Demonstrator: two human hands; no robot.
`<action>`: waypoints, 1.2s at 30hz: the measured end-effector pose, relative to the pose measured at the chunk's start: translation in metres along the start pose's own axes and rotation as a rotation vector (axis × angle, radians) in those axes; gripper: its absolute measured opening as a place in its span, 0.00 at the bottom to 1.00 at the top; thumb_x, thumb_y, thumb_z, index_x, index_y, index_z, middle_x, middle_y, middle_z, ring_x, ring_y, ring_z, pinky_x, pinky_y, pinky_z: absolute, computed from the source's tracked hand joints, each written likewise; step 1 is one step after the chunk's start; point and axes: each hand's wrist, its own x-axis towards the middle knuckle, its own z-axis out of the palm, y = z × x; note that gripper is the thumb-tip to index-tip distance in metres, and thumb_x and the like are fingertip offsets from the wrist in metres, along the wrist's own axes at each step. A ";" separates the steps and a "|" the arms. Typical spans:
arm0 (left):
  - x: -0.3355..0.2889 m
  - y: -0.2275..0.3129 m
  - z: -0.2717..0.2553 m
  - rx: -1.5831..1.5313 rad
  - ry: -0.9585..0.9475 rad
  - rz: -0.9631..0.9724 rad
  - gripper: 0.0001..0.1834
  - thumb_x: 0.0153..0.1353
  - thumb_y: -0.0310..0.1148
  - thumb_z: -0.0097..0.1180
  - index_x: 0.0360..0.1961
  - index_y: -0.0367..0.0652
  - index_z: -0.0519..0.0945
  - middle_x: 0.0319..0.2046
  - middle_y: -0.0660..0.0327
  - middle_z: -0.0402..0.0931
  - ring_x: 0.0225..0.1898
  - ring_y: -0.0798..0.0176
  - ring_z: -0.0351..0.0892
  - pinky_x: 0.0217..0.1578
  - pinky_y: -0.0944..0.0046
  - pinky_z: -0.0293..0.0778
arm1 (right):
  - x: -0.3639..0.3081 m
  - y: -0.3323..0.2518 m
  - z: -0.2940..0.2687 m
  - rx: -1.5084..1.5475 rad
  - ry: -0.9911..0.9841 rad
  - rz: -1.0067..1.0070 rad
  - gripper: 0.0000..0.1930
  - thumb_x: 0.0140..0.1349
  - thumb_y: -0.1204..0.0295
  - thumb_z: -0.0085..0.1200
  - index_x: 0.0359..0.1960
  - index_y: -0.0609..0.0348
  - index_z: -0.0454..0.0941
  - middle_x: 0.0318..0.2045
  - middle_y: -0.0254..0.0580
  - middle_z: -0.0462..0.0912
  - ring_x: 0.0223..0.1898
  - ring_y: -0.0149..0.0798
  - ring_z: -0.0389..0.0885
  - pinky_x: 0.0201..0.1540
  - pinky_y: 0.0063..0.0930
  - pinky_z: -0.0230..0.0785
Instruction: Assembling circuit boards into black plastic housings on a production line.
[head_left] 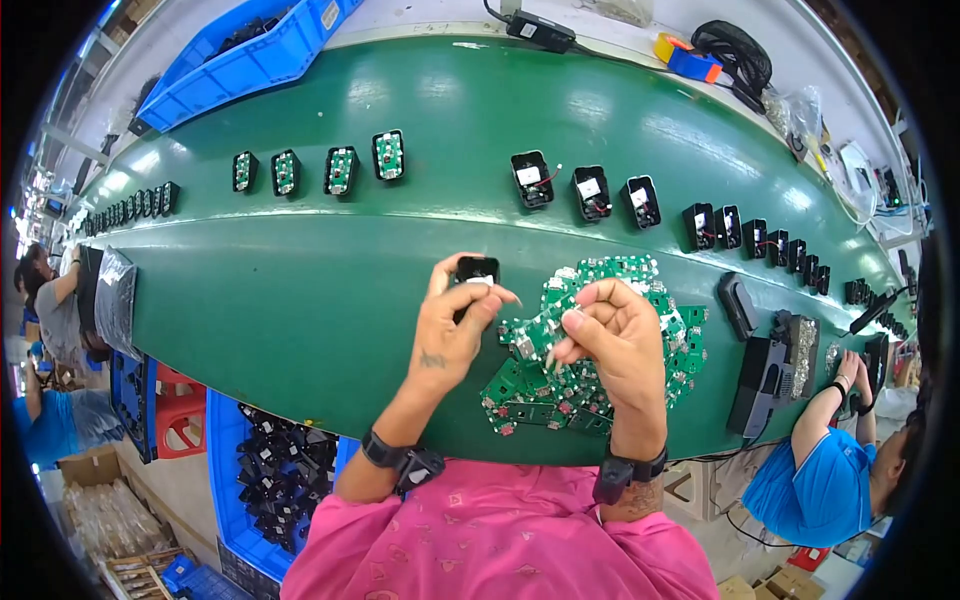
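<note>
My left hand is closed around a small black plastic case, its open side up and something white inside. Just right of it, my right hand pinches a green circuit board between thumb and fingers. Under that hand lies a loose heap of similar green circuit boards, partly covered by my fingers. The pinched board overlaps the heap in the picture, so its lower edge is hard to make out. The case and the board are apart.
Across the green table runs a line of black cases; those at left hold boards, those at right show white parts. Blue bins stand at the back left and by my left side. A co-worker sits at right.
</note>
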 end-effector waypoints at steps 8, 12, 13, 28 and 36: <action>-0.021 0.021 0.026 0.155 0.074 0.351 0.13 0.57 0.17 0.56 0.41 0.42 0.86 0.60 0.52 0.64 0.46 0.56 0.80 0.48 0.59 0.77 | -0.004 0.002 0.013 -0.082 -0.041 -0.050 0.12 0.66 0.77 0.58 0.49 0.68 0.74 0.24 0.37 0.82 0.21 0.26 0.81 0.22 0.18 0.73; -0.022 0.025 0.025 0.171 0.056 0.311 0.14 0.54 0.16 0.57 0.40 0.40 0.86 0.60 0.52 0.64 0.49 0.56 0.78 0.51 0.57 0.76 | -0.013 0.007 0.008 -0.193 -0.033 -0.045 0.11 0.67 0.74 0.59 0.46 0.65 0.74 0.22 0.34 0.80 0.19 0.21 0.75 0.18 0.15 0.64; -0.022 0.026 0.025 0.171 0.055 0.312 0.14 0.54 0.16 0.57 0.40 0.40 0.86 0.60 0.52 0.64 0.49 0.56 0.78 0.51 0.57 0.76 | -0.015 0.008 0.005 -0.189 -0.011 -0.027 0.11 0.67 0.73 0.59 0.47 0.64 0.74 0.22 0.33 0.80 0.19 0.20 0.74 0.17 0.14 0.60; -0.023 0.044 0.032 0.241 -0.037 0.318 0.23 0.55 0.18 0.61 0.53 0.42 0.82 0.63 0.51 0.62 0.53 0.55 0.77 0.54 0.58 0.75 | -0.024 0.019 0.004 -0.134 0.048 -0.049 0.11 0.68 0.74 0.57 0.47 0.62 0.70 0.20 0.32 0.78 0.19 0.20 0.73 0.18 0.13 0.61; -0.027 0.034 0.034 -0.502 -0.107 -0.124 0.31 0.61 0.19 0.58 0.67 0.33 0.65 0.61 0.52 0.68 0.59 0.62 0.73 0.57 0.63 0.73 | -0.025 0.022 -0.002 -0.530 0.065 -0.102 0.13 0.65 0.76 0.60 0.48 0.62 0.72 0.27 0.34 0.80 0.25 0.24 0.75 0.23 0.19 0.64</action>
